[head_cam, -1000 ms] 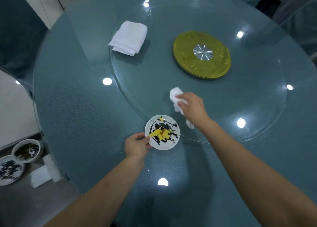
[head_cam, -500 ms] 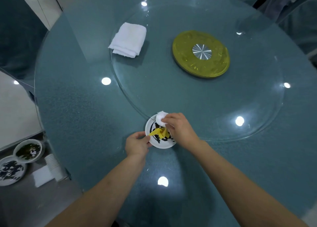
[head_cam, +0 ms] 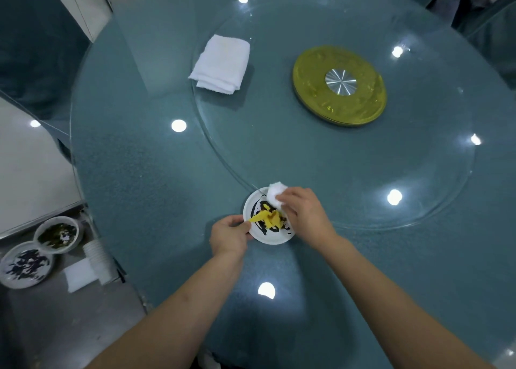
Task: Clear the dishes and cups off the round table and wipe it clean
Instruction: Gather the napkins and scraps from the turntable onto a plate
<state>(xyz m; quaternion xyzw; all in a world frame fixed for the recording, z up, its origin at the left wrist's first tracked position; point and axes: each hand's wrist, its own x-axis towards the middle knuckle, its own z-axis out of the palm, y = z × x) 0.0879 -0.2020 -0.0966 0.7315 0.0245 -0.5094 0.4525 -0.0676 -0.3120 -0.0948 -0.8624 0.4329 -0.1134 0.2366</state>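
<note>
A small white plate (head_cam: 268,236) with a black pattern and yellow scraps (head_cam: 266,218) sits on the round blue-green glass table (head_cam: 145,173), at the near edge of the glass turntable (head_cam: 349,159). My left hand (head_cam: 229,236) grips the plate's left rim. My right hand (head_cam: 304,213) holds a crumpled white tissue (head_cam: 275,191) over the plate's far side, touching or just above it. A folded white towel (head_cam: 222,64) lies on the turntable's far left.
A gold disc with a metal hub (head_cam: 339,85) marks the turntable's centre. Off the table at lower left, on a lower surface, stand two patterned dishes (head_cam: 26,265), (head_cam: 58,233), a stack of white cups (head_cam: 97,257) and a white napkin (head_cam: 79,275).
My right hand carried the crumpled tissue from the turntable toward me and onto the plate. My left hand stayed on the plate's rim.
</note>
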